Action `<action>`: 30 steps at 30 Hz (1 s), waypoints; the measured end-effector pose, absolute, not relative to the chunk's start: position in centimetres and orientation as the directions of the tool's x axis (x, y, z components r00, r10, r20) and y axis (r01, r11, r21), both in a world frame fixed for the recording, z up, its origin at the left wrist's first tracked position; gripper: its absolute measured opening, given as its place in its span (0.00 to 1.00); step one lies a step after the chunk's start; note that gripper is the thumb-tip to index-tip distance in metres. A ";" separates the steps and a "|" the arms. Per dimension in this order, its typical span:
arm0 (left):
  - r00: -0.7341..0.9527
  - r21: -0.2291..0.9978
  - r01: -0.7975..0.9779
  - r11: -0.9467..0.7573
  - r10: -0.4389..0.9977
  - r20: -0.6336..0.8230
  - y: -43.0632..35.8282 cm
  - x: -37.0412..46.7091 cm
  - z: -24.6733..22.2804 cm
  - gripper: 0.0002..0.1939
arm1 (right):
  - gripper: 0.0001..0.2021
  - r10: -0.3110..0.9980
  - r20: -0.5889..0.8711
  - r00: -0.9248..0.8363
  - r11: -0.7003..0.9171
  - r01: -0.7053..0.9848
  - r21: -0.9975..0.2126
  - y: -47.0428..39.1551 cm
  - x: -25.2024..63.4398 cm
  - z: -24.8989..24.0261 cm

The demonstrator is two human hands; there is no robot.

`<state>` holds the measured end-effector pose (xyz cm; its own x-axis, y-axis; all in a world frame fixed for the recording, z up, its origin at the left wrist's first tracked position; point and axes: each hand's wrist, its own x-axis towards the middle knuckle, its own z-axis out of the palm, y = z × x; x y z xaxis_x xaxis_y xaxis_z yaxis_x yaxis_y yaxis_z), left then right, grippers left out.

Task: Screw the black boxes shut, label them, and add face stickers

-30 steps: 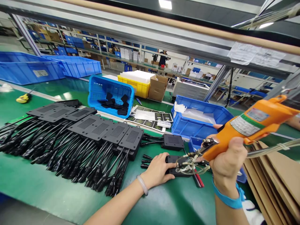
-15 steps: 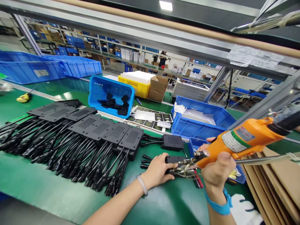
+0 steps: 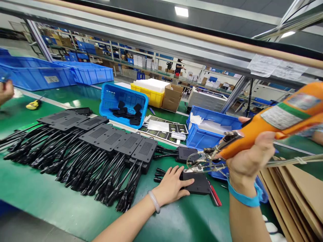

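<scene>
Right hand [image 3: 248,156]: one, fingers closed around the body of an orange power tool [image 3: 280,117], its metal tip end and loose tangle of clear tubing over the flat black box [image 3: 198,184]; contact between tip and box cannot be told. Left hand [image 3: 171,186]: one, spread and palm down, fingers apart, index finger and thumb at the near-left part of that box, which lies flat on the green table [image 3: 101,218], short black leads out to its left. Just right of the box: one red-handled tool [image 3: 214,194]. Behind it: a second black box [image 3: 188,154], cables to the left. Left: a long row of vented black boxes [image 3: 146,150], some stacked, cables toward the near edge. Beyond: a light-blue basket [image 3: 104,101] on its side with black pieces, printed sheets [image 3: 161,127], a blue bin [image 3: 202,136] with white sheets. Right: upright-leaning cardboard sheets [image 3: 300,198]. Far left: another person's hand [image 3: 7,92], near a yellow-handled tool [image 3: 32,105].
</scene>
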<state>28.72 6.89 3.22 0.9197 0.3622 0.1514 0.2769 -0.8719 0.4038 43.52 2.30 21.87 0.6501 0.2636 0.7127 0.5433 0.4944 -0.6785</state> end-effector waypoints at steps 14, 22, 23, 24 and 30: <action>0.921 0.413 0.284 -0.865 0.366 0.133 7.0 29.0 2.9 0.30 | 0.22 0.426 0.599 0.678 0.490 0.384 -0.783 5.2 42.3 16.2; 0.917 0.430 0.292 -0.854 0.378 0.129 7.0 29.1 3.0 0.29 | 0.22 0.459 0.603 0.652 0.526 0.347 -0.776 5.2 41.8 15.1; 0.917 0.436 0.293 -0.851 0.379 0.122 6.9 29.0 3.1 0.28 | 0.21 0.458 0.605 0.651 0.535 0.341 -0.773 5.0 41.7 15.0; 0.918 0.441 0.295 -0.848 0.380 0.117 6.9 29.0 3.1 0.28 | 0.20 0.454 0.607 0.652 0.543 0.338 -0.769 4.7 41.7 15.1; 0.908 0.463 0.240 -0.853 0.367 0.205 6.9 28.9 3.3 0.27 | 0.21 0.256 0.673 0.694 0.551 0.466 -0.692 2.1 41.8 19.5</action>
